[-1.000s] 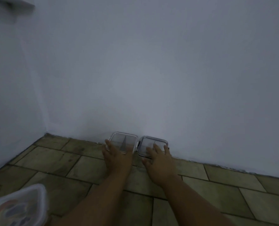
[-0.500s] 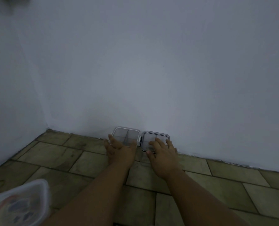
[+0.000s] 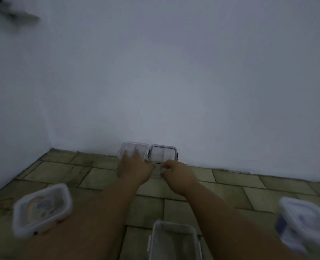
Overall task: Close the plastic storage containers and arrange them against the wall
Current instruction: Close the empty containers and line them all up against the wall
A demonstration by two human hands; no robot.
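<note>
Two small lidded containers sit side by side at the foot of the white wall (image 3: 174, 91); the left container (image 3: 133, 150) and the right container (image 3: 163, 152) both appear to touch it. Our left hand (image 3: 134, 167) lies spread, fingers loose on the left one's lid, gripping nothing; our right hand (image 3: 177, 172) hovers just short of the right one, fingers half curled and empty. Three more tubs wait on the tiled floor (image 3: 61, 171) well back from the wall: a lidded tub (image 3: 41, 209) at left, a clear tub (image 3: 174, 241) at centre, a blurred tub (image 3: 305, 220) at right. We judge the risk to be a careless nudge skewing the neat pair, or an unlatched lid going unnoticed in this dim light.
</note>
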